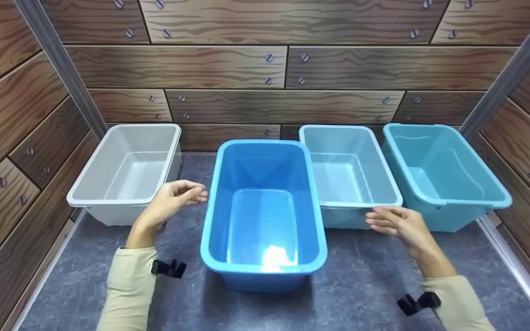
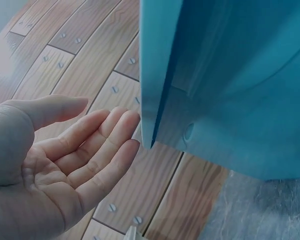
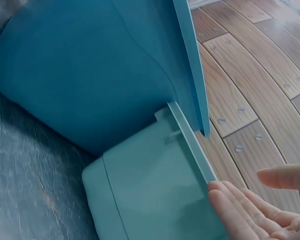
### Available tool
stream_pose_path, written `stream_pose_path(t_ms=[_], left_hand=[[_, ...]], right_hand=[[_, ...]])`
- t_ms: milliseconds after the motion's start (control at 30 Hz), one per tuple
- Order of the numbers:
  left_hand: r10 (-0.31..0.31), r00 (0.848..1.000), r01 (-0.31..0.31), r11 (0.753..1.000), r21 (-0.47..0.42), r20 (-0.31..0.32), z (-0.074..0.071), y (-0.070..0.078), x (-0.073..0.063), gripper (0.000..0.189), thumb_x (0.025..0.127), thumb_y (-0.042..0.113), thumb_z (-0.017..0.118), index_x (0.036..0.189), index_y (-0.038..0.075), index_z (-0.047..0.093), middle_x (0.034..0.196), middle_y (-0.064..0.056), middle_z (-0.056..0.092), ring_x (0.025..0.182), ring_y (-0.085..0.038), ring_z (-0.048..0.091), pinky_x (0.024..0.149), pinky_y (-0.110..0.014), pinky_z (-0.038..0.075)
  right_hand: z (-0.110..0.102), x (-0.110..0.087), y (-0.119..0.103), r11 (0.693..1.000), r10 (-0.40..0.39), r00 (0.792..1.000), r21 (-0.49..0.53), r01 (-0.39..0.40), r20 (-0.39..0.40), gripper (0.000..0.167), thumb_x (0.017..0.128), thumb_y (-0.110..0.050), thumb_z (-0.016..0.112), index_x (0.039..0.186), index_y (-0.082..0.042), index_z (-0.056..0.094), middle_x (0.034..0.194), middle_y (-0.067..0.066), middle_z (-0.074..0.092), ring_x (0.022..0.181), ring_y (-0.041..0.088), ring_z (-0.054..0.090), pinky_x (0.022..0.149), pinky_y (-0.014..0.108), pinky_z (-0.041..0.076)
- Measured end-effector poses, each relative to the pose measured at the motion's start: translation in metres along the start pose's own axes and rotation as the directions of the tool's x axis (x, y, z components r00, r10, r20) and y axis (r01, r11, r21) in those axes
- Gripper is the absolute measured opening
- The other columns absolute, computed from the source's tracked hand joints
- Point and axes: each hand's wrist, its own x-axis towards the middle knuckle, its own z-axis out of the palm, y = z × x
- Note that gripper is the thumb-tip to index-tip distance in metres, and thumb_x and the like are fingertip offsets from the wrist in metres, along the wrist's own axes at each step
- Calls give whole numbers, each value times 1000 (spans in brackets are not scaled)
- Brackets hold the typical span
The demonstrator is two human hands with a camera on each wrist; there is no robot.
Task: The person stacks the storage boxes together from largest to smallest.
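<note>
I'm flanking the blue plastic tub (image 1: 267, 280) with left hand (image 1: 167, 203) and right hand (image 1: 405, 227), both loose, empty — it's looking set down off the tabletop's (image 1: 357, 285) far edge — what's left isn't showing.

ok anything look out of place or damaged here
No spill or damage stands out. The bright blue tub looks out of line: it sits forward of the row made by the grey bin, pale blue bin and teal bin, though perhaps deliberately.
</note>
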Motion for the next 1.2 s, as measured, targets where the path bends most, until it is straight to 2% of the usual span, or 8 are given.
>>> stream_pose_path(t_ms=[367,600,733,900,967,1067,1133,1200], left_hand=[[-8,1000,8,1000,3,-5,4,9,3,34,98,7,51,120,-20,52,95,-6,72,86,-5,70,86,-23,59],[1,1000,-1,999,37,14,7,20,7,35,98,7,51,121,-19,51,100,-13,72,85,-3,69,91,-29,58],[8,1000,-9,999,45,22,10,24,10,35,98,7,52,121,-19,52,100,-14,72,84,-2,69,86,-22,58],[17,999,-19,999,49,40,14,27,12,35,97,8,53,119,-19,53,101,-18,73,84,-2,70,86,-24,59],[25,999,-28,998,58,45,15,28,13,35,97,8,53,118,-19,53,101,-19,73,84,-2,70,87,-26,59],[34,998,-38,996,83,44,18,31,15,33,97,9,54,117,-17,56,102,-23,72,84,-2,70,87,-27,59],[35,998,-40,994,100,47,19,33,16,32,97,9,54,117,-16,57,104,-26,71,85,-3,70,87,-26,59],[33,998,-38,993,113,51,21,35,17,32,97,10,54,117,-15,57,106,-29,70,87,-4,70,86,-25,59]], right_hand=[[-23,-3,4,998,22,999,56,-20,-28,8,96,-18,59,98,-15,67,86,-3,77,83,10,74,81,23,60],[-35,0,6,995,58,996,89,-52,-68,11,95,-15,59,91,-16,69,83,-1,77,79,10,74,79,23,60],[-40,4,8,995,74,994,72,-68,-83,12,96,-15,58,89,-17,68,81,-2,77,78,9,74,79,22,60],[-44,7,8,995,98,989,17,-97,-108,9,96,-18,58,93,-15,65,78,-4,76,75,7,73,77,21,60],[-45,9,8,994,108,986,-16,-111,-126,20,96,-21,59,107,-5,62,78,-6,75,75,6,73,77,20,60],[-44,11,7,990,119,982,-50,-128,-150,56,95,-26,59,135,10,41,78,-8,74,75,5,73,77,20,60],[-43,13,7,989,125,979,-62,-136,-159,75,96,-29,59,144,16,23,78,-9,73,75,3,72,77,19,60],[-42,14,8,988,131,977,-58,-142,-169,81,96,-30,58,146,17,15,77,-10,72,74,2,72,77,19,59]])
